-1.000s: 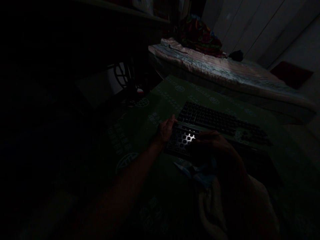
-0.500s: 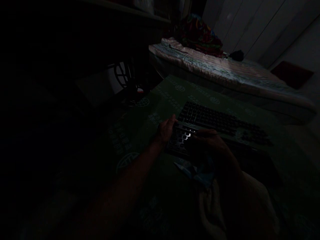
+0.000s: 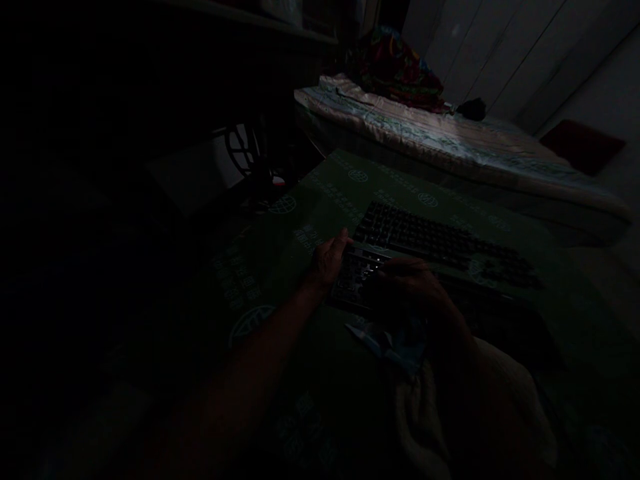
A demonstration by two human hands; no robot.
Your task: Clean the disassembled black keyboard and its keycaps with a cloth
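The room is very dark. My left hand (image 3: 327, 260) grips the left end of a keyboard base (image 3: 347, 283), thumb by its far edge. Part of the base shows white spots with small dark squares, where keycaps appear to be off. Over the base, my right hand (image 3: 413, 283) is closed with fingers bunched; whatever they hold is lost in shadow. Beyond the base, black keycaps (image 3: 425, 233) lie in rows like a keyboard layout. A crumpled blue cloth or wrapper (image 3: 395, 343) lies on the near side, below my right hand.
A green printed sheet (image 3: 280, 267) covers the work surface. Beige cloth (image 3: 425, 420) lies beneath my right forearm. A bed with a patterned mattress (image 3: 425, 133) stands behind, bearing a red patterned cloth heap (image 3: 395, 67). A dark spoked wheel (image 3: 243, 150) is at the left.
My right hand has shifted slightly left over the keyboard base, and less of the bright patch shows. My left hand keeps its grip. The whole view has moved a little.
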